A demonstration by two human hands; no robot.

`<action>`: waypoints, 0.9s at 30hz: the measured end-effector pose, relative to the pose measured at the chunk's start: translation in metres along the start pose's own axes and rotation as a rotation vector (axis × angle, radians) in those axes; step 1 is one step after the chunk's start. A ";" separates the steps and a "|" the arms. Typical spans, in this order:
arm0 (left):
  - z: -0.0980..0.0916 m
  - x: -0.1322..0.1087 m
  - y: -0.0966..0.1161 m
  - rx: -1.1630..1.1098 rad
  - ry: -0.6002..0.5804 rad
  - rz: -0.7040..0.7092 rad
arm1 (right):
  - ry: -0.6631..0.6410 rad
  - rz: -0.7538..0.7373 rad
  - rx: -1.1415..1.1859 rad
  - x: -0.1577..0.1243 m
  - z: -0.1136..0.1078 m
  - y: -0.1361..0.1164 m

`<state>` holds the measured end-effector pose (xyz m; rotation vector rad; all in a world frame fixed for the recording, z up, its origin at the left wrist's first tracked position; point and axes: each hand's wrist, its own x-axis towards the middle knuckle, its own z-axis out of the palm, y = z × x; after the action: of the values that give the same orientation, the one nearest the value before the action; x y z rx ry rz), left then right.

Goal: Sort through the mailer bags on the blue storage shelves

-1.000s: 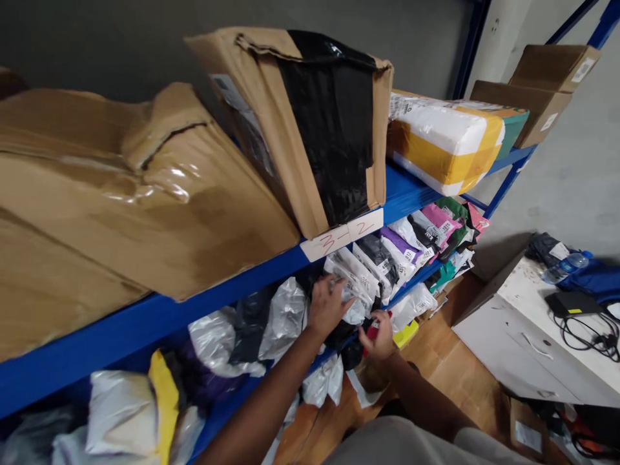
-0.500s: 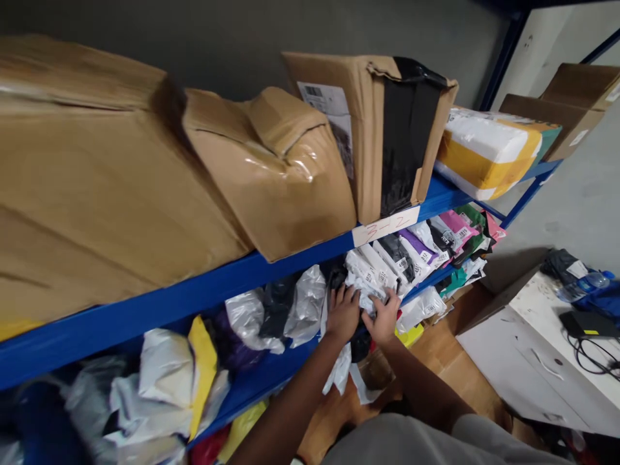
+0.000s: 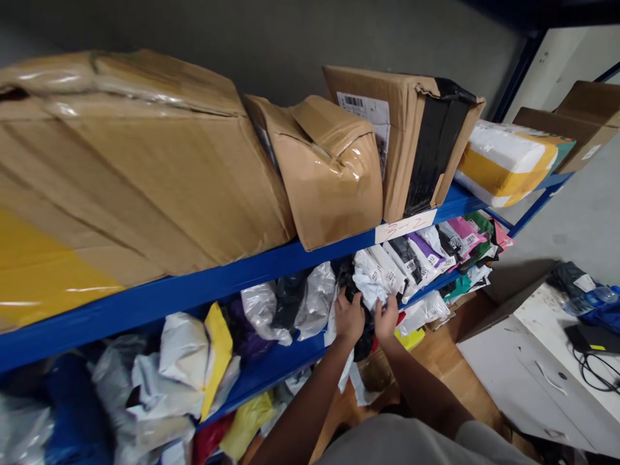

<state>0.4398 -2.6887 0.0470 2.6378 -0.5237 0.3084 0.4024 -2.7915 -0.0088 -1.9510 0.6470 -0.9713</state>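
On the lower shelf, a crumpled pale plastic mailer (image 3: 371, 287) lies in front of white labelled parcels (image 3: 386, 265). My left hand (image 3: 349, 318) is closed at its left edge, with the fingertips partly hidden beside a black plastic bag (image 3: 347, 274). At the lower right edge, my right hand (image 3: 386, 318) pinches the same mailer between thumb and fingers. Silver-grey plastic parcels (image 3: 316, 300) lie to the left of my hands. A white parcel with a printed label (image 3: 426, 312) is to the right, lower down.
The blue shelf beam (image 3: 339, 248), tagged "3-2" (image 3: 405, 225), runs just above my hands. Taped cardboard boxes (image 3: 334, 187) and a yellow-and-white parcel (image 3: 506, 161) stand on it. A white cabinet (image 3: 527, 381) with cables on top stands at the right.
My fingers have closed in from lying spread over the mailer to gripping its edges. The view has shifted left, so the shelf and boxes appear further right.
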 end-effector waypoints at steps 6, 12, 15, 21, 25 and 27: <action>-0.004 0.013 -0.005 -0.127 0.166 0.115 | -0.154 -0.223 -0.025 0.000 0.000 -0.012; -0.020 0.021 0.022 0.035 -0.240 0.172 | -0.432 -0.079 -0.229 0.058 -0.042 -0.042; -0.018 0.024 0.049 0.134 -0.299 0.009 | -0.499 -0.120 -0.405 0.097 -0.048 -0.079; -0.003 0.023 0.068 0.145 -0.152 -0.094 | -0.846 -0.160 -0.778 0.146 -0.016 -0.130; 0.000 0.020 0.059 0.124 -0.141 -0.075 | -0.928 -0.222 -0.798 0.155 -0.017 -0.126; 0.000 0.019 0.054 0.104 -0.118 -0.080 | -0.940 -0.250 -0.786 0.156 -0.026 -0.122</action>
<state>0.4354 -2.7399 0.0720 2.7818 -0.4496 0.1600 0.4787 -2.8541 0.1641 -2.8789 0.2221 0.2160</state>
